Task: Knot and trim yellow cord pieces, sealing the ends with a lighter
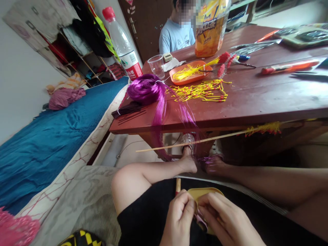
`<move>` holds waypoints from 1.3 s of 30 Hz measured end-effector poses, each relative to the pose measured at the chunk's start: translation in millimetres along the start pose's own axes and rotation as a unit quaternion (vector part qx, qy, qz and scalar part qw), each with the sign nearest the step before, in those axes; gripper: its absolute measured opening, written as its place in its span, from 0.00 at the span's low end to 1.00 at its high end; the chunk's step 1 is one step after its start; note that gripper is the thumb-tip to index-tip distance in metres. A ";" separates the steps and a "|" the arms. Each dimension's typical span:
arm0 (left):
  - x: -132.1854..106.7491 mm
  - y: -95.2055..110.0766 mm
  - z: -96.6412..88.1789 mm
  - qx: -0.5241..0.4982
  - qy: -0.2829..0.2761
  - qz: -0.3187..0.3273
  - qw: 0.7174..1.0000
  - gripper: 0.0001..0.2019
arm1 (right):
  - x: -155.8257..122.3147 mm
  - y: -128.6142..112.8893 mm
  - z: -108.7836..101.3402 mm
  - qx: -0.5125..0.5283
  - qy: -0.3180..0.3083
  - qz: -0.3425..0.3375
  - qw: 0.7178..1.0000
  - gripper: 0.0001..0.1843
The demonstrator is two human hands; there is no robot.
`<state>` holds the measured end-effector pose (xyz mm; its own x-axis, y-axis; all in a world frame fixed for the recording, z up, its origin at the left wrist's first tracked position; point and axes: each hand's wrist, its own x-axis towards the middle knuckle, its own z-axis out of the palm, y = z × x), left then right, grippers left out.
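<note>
Low over the lap, my left hand [180, 214] is pinched closed, thumb against fingers. My right hand [222, 213] is closed close beside it, fingertips meeting near the left thumb. What they grip is too small and too covered to name. A small pinkish curved piece [202, 222] shows just below the fingertips, between the hands. Behind and under them lies a shallow yellow dish [203, 192], partly covered. A light wooden stick end with a red band [178, 184] juts up beyond my left hand; I cannot tell whether that hand touches it.
On the red-brown table [256, 102] lie a purple fibre bundle [145, 89], yellow red-tipped stems [202, 91], dark wires [129, 109] and an orange tray [184, 80]. A thin stick [192, 141] spans the table's front. Bottles stand behind; a person [176, 36] sits across.
</note>
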<state>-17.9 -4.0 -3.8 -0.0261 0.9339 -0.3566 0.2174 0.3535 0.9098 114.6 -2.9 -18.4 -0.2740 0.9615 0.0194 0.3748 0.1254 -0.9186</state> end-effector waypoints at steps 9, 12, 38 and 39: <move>0.9 1.2 -2.1 0.003 -0.044 0.006 0.999 0.18 | 2.2 -3.3 -0.8 0.082 -0.034 0.064 0.994 0.13; -0.2 -0.6 -1.6 0.002 -0.015 -0.019 1.000 0.18 | 3.7 -3.4 -1.5 0.129 -0.069 0.080 0.986 0.13; 9.9 -22.2 -24.0 -0.066 -0.101 -0.039 0.992 0.14 | -7.2 50.2 13.6 -0.284 -0.115 0.033 0.951 0.09; 10.1 -23.5 -25.6 -0.072 -0.099 -0.044 0.991 0.14 | -10.4 58.3 22.1 -0.306 -0.116 0.033 0.944 0.09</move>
<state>-48.2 -1.5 -23.3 0.1573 0.8754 -0.4570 0.0808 0.4498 0.8895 119.7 -11.0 -80.9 -0.3923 0.9018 -0.1812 0.8198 0.2534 -0.5136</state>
